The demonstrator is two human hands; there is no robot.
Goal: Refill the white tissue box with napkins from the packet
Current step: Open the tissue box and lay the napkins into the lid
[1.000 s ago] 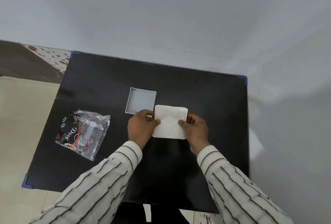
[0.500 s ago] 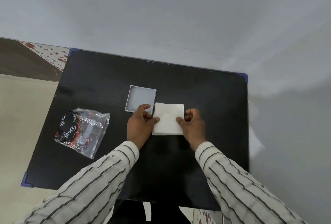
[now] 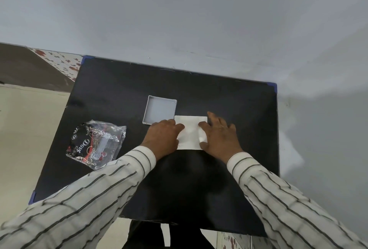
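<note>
While flat, napkins (image 3: 190, 130) between left hand (image 3: 163, 137), right hand (image 3: 219, 135)

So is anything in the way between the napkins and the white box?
Nothing visible is. The open white tissue box sits right by the far left corner of the napkins. The left hand and right hand rest on the napkins' sides, and the packet lies off to the left, out of the path.

One tissue box (image 3: 160, 112), one napkin stack (image 3: 190, 132), one packet (image 3: 96, 144), one table (image 3: 119, 81); two hands: left hand (image 3: 162, 138), right hand (image 3: 220, 136).
</note>
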